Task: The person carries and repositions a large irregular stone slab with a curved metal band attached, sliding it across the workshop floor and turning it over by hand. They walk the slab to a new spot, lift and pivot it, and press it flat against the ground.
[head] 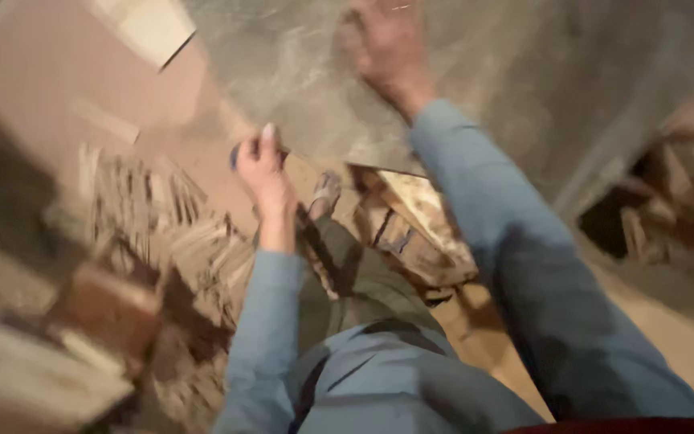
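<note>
A large grey board [307,88] with a dusty surface lies tilted in front of me. My right hand [383,44] rests flat on its upper part, fingers spread. My left hand [263,165] sits at the board's lower left edge, closed around a small blue object [235,154] that is mostly hidden by the fingers. Both arms wear light blue sleeves. The frame is blurred by motion.
Stacks of wooden pieces [154,217] and scrap fill the left and lower left. A brown panel [58,72] lies at the upper left. My sandalled foot [324,193] stands below the board, beside more wood offcuts [419,233]. A dark pile of scrap [660,209] sits at the right.
</note>
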Available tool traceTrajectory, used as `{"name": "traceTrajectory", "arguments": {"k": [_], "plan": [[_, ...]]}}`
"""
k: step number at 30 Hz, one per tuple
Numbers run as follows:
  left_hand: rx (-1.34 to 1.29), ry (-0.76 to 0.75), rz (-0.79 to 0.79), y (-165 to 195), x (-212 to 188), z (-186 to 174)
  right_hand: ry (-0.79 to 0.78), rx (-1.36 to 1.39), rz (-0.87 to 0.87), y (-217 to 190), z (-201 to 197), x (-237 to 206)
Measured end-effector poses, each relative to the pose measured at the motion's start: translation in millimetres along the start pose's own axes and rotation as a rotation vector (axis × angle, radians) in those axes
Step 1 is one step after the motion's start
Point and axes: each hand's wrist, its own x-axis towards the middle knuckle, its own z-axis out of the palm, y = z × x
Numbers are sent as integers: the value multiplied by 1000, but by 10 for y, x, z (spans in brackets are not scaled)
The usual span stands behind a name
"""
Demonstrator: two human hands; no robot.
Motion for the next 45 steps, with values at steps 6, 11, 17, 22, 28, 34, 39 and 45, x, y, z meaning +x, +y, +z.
{"name": "traceTrajectory", "arguments": {"k": [6, 11, 17, 22, 28, 34, 39, 45], "plan": [[-20, -114, -252, 24, -379, 205, 45, -339, 223, -555, -665, 66], [5, -292, -382, 293, -534, 300, 165, -19, 476, -1108, -1244, -965], [20, -418, -562, 521, -756, 464, 779, 225, 1307, -821, -2156, -2816], [211, -422, -646, 682, -1005, 704, 1223, 437, 1380, -334, -2703, -3831], [96, -487, -662, 810, -987, 884, 980, -40, 1290, 454, -2934, -3933], [152, -195, -552, 1032, -1048, 1142, 800, 345, 1564, 1060, -3093, -3730], [82, -41, -400, 1136, -1391, 1351, 717, 572, 1783, 1401, -3189, -3902], [148, -26, -359, 1054, -1419, 1374, 648, 878, 1975, 1512, -3277, -4302]]}}
